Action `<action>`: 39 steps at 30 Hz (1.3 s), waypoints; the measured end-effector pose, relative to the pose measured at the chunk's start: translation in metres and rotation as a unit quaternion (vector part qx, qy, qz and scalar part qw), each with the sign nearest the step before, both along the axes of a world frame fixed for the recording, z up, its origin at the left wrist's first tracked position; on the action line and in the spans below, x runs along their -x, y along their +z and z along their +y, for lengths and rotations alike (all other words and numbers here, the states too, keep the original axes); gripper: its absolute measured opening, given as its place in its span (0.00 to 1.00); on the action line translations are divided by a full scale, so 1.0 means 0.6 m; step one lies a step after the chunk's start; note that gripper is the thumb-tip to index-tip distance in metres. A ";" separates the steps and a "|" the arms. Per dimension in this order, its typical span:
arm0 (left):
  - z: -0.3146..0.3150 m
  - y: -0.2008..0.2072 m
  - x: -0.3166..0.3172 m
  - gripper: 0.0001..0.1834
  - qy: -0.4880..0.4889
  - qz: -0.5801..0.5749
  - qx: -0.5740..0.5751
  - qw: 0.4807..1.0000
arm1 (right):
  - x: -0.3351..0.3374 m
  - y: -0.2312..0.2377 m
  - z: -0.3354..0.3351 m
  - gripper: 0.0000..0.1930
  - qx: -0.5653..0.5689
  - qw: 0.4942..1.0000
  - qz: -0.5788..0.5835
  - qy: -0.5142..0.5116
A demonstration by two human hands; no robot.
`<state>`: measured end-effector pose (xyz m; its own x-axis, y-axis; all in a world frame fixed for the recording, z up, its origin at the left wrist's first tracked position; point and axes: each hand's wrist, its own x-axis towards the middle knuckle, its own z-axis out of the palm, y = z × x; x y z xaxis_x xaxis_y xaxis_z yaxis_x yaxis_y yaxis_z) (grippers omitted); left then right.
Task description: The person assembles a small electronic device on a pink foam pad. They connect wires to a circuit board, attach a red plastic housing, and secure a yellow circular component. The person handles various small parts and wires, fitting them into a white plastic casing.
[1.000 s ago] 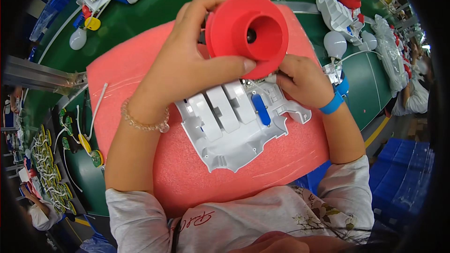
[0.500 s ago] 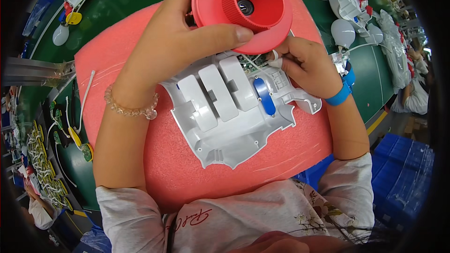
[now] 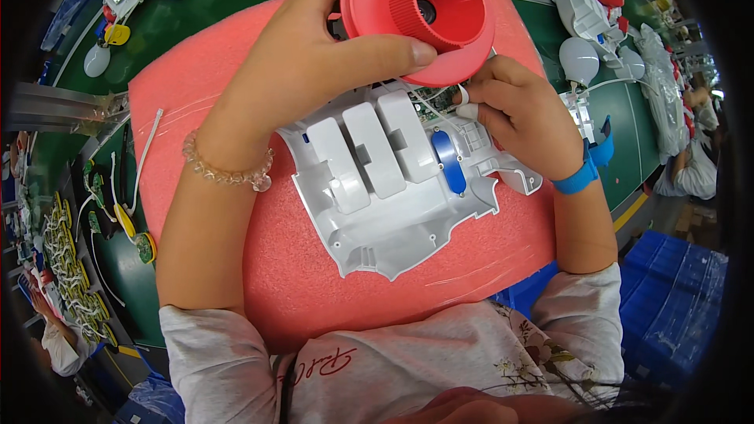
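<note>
Pink foam (image 3: 287, 283) lay beneath our fingers | left hand (image 3: 294, 71) gripped red funnel (image 3: 462, 9) | right hand (image 3: 522, 114) bunched by circuit board (image 3: 443, 101) (holding what, we couldn't tell), white housing (image 3: 375, 220) below | seemingly assembly; next move needed steadiness

Smooth glossy plastic housing (image 3: 381, 228), red plastic funnel (image 3: 404, 6), rough foam sheet (image 3: 290, 267).

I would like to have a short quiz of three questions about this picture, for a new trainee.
1. Which hand holds the red part?
2. True or false: the white housing lies on the pink foam.
3. Which is nearest to the fingertips of the right hand: (a) bracelet, (b) circuit board, (c) blue crates?

Key: 1: the left hand; 2: true; 3: b.
</note>
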<state>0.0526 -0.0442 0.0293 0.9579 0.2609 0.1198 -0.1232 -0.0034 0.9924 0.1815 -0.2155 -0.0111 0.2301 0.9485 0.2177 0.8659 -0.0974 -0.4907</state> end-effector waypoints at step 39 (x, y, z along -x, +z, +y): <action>0.021 -0.047 -0.006 0.38 0.049 -0.043 -0.167 0.984 | 0.028 0.027 -0.007 0.09 0.051 0.970 -0.226 0.077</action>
